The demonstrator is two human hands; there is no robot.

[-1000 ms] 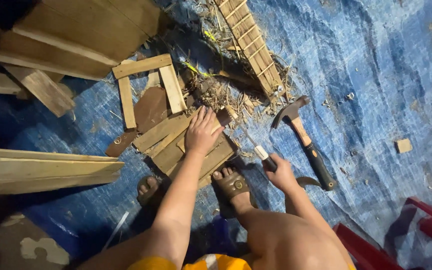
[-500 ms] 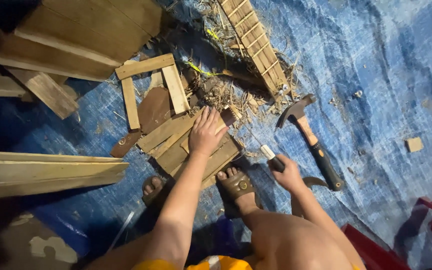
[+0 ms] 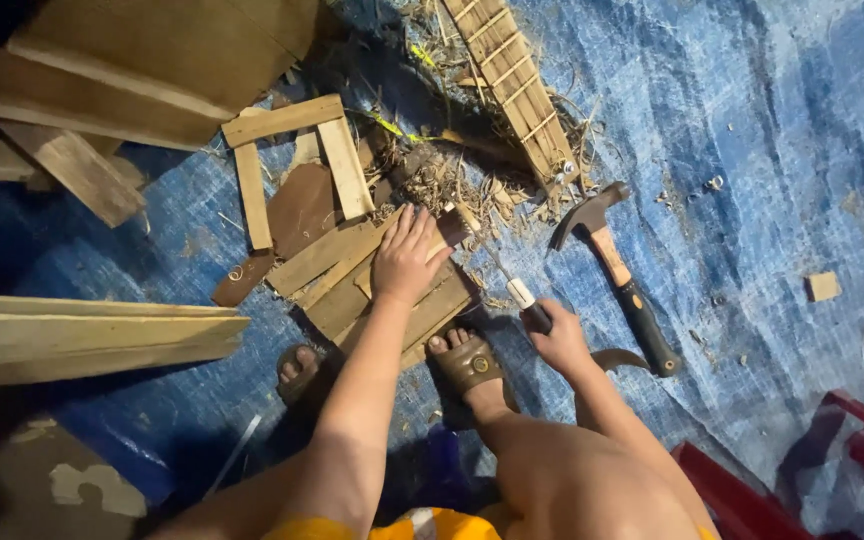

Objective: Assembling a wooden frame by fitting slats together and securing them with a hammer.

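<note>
Blue tarp [image 3: 752, 120]: left hand [image 3: 404, 260] flat on planks [image 3: 352, 275]; right hand [image 3: 559, 340] grips chisel [image 3: 527, 300].

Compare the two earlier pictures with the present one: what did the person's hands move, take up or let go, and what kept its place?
Little changed. The right hand kept its grip on the black-handled tool, shifting only slightly as the view moved. The left hand stayed flat on the wooden slats. Nothing was picked up or released. The hammer lay untouched on the blue tarp.
</note>
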